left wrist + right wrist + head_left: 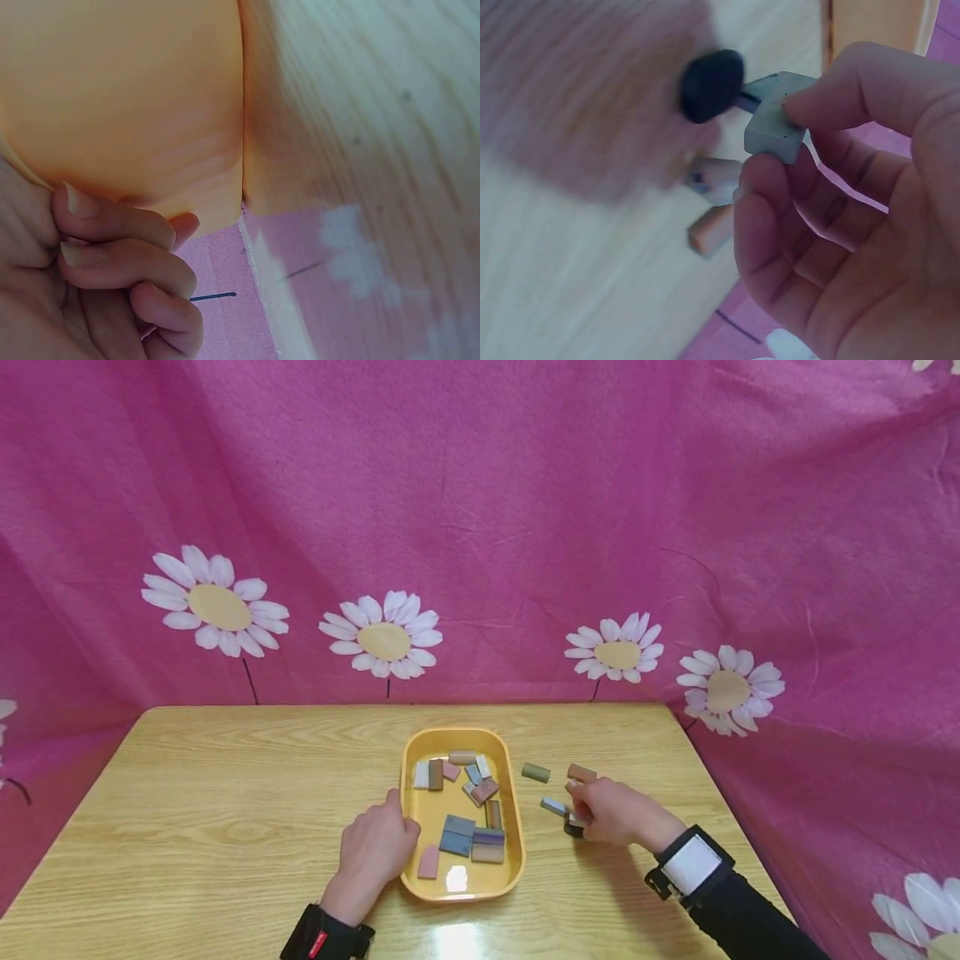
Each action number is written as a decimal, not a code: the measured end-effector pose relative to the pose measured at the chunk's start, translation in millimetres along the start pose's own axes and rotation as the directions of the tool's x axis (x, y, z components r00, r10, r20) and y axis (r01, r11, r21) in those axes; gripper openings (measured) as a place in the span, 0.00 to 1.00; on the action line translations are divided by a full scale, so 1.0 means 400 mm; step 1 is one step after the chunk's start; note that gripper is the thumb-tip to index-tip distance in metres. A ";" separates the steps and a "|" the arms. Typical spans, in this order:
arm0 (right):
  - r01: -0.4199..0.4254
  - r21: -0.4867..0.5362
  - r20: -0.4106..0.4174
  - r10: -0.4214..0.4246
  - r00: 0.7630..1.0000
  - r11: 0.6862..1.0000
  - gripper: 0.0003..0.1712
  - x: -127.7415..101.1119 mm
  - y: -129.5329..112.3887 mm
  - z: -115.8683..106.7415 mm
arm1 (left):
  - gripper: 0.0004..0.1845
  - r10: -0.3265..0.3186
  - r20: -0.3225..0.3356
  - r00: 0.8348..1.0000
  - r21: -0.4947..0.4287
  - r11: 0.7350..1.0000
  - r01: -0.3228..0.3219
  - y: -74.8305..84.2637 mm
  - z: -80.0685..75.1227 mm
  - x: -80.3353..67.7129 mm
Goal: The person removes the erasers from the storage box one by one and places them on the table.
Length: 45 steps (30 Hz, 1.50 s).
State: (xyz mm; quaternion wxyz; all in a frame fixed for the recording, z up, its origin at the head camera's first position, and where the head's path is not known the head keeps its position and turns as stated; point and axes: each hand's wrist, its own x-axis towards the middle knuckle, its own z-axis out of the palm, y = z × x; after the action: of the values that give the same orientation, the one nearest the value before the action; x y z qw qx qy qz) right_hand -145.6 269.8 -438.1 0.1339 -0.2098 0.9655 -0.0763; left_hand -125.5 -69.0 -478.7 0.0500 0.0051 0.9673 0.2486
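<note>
At the left side of a yellow plastic tray (459,895), my left hand (378,843) grips the rim, its fingers curled against the outer wall in the left wrist view. Over the table to the right of the tray, my right hand (618,812) pinches a small pale grey block (772,131) between thumb and fingertips. A dark rounded piece (711,86) shows close beyond that block. Nearby on the table lie a blue-grey block (553,806), an olive block (536,772) and a brown block (581,772), the last just beyond my right fingers.
Inside the tray lie several small blocks, among them a pink arched one (428,862), slate-blue ones (457,835) and a purple one (488,837). The wooden table (225,827) ends at a pink cloth (480,527) with daisies.
</note>
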 end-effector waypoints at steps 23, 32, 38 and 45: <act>0.021 -0.011 -0.041 -0.021 0.999 1.000 0.10 0.051 -0.047 -0.055 | 0.22 0.004 -0.007 1.000 -0.002 1.000 -0.004 -0.002 -0.002 -0.001; 0.144 -0.061 -0.044 -0.146 0.988 0.988 0.09 0.122 -0.175 -0.101 | 0.23 -0.006 0.000 1.000 -0.015 1.000 0.006 0.001 0.001 -0.001; 0.299 -0.041 0.027 -0.298 0.954 0.953 0.11 0.168 -0.268 -0.100 | 0.26 0.016 -0.020 1.000 -0.020 1.000 -0.017 -0.004 -0.001 -0.004; 0.378 -0.182 0.171 -0.349 0.921 0.908 0.23 0.192 -0.350 -0.041 | 0.24 0.025 -0.019 1.000 -0.020 0.999 -0.026 -0.006 -0.004 -0.005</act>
State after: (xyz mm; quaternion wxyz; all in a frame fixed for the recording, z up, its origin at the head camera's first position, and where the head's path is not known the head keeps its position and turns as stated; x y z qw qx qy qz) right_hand -163.8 112.7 -411.4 0.1590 -0.4038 0.9008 0.0173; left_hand -123.6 -71.9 -478.3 0.0380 0.0146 0.9650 0.2592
